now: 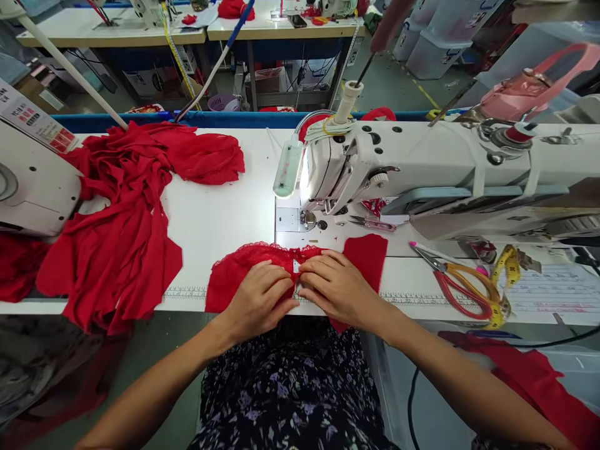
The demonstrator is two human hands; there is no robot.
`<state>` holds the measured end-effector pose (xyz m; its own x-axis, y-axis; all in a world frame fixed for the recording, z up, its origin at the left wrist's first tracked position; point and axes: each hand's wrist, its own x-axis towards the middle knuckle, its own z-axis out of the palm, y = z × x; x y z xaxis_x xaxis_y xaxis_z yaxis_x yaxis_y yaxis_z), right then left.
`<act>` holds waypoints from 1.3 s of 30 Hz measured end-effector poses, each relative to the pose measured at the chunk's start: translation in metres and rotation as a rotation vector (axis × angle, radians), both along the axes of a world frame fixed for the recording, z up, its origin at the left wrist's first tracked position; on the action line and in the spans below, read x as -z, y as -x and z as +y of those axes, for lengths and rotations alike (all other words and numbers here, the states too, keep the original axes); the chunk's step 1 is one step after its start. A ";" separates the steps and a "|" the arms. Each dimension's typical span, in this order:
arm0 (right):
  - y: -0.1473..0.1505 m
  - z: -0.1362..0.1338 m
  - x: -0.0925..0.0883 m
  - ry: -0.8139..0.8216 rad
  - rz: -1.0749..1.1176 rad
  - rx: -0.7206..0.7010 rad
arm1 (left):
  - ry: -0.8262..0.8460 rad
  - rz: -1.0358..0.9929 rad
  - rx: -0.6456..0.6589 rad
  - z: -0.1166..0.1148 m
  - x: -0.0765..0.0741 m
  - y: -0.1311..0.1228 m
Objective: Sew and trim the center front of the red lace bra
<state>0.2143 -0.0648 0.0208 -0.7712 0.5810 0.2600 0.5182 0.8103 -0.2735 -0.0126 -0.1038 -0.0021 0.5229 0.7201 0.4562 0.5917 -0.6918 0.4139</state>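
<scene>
A red lace-edged fabric piece lies at the front edge of the white sewing table, its scalloped lace along the top. My left hand grips it from the left, fingers bent and pressed down on the cloth. From the right, my right hand pinches the same piece, fingertips close to those of the left. A small white patch shows between the fingertips; I cannot tell what it is. Plain red cloth extends beyond my right hand. Just behind the hands stands the sewing machine, its presser foot apart from the fabric.
A heap of red fabric covers the left side, beside another machine. Thread snips lie under the machine arm. Scissors, a yellow measuring tape and a written sheet are at right. A printed ruler runs along the front edge.
</scene>
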 end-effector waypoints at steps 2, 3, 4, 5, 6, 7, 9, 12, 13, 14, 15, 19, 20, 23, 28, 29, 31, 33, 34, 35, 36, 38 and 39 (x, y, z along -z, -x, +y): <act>-0.002 0.001 0.007 -0.026 -0.030 -0.011 | 0.095 0.062 0.053 0.001 0.004 0.005; -0.004 0.002 0.011 -0.040 -0.032 -0.018 | 0.139 0.075 0.069 0.004 0.004 0.009; -0.006 0.002 0.014 -0.047 -0.027 -0.026 | 0.178 0.077 0.085 0.007 0.004 0.013; -0.007 0.002 0.016 -0.045 -0.022 -0.030 | 0.213 0.074 0.103 0.011 0.004 0.017; -0.008 0.002 0.017 -0.038 -0.017 -0.028 | 0.238 0.070 0.125 0.015 0.003 0.021; -0.009 0.002 0.017 -0.025 -0.016 -0.023 | 0.254 0.070 0.144 0.019 0.002 0.023; -0.008 0.001 0.016 -0.001 -0.024 -0.020 | 0.262 0.071 0.165 0.025 0.000 0.026; -0.006 0.002 0.013 0.006 -0.033 -0.053 | 0.217 0.063 0.162 0.031 0.002 0.025; -0.005 0.002 0.013 0.003 -0.032 -0.068 | 0.195 0.069 0.153 0.032 0.004 0.023; -0.005 0.003 0.014 -0.002 -0.032 -0.081 | 0.168 0.079 0.140 0.032 0.005 0.021; -0.005 0.004 0.014 -0.006 -0.033 -0.090 | 0.142 0.099 0.122 0.033 0.006 0.019; -0.004 0.004 0.017 -0.024 -0.038 -0.098 | 0.028 0.218 0.067 0.034 0.010 0.013; -0.004 0.004 0.017 -0.029 -0.035 -0.097 | 0.000 0.240 0.062 0.035 0.011 0.012; -0.004 0.004 0.017 -0.033 -0.026 -0.095 | -0.048 0.250 0.059 0.037 0.013 0.010; -0.004 0.005 0.018 -0.038 -0.015 -0.096 | -0.101 0.247 0.061 0.042 0.013 0.008; -0.004 0.005 0.018 -0.040 -0.013 -0.096 | -0.131 0.263 0.061 0.043 0.013 0.007; -0.004 0.005 0.019 -0.044 -0.010 -0.095 | -0.184 0.305 0.060 0.044 0.012 0.004; -0.004 0.005 0.020 -0.051 -0.002 -0.087 | -0.210 0.344 0.055 0.045 0.012 0.003; -0.003 0.004 0.020 -0.057 0.001 -0.083 | -0.215 0.355 0.052 0.045 0.012 0.002; -0.003 0.004 0.020 -0.063 0.001 -0.079 | -0.217 0.358 0.046 0.045 0.012 0.002; -0.003 0.004 0.020 -0.069 0.000 -0.076 | -0.218 0.356 0.039 0.045 0.011 0.002; -0.002 0.003 0.020 -0.082 -0.004 -0.072 | -0.224 0.345 0.024 0.046 0.010 0.002; -0.002 0.003 0.020 -0.088 -0.006 -0.069 | -0.229 0.341 0.021 0.046 0.009 0.002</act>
<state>0.2160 -0.0621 0.0008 -0.8105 0.5015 0.3026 0.4616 0.8649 -0.1970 -0.0150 -0.0581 -0.0115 0.6854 0.6076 0.4013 0.6529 -0.7568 0.0308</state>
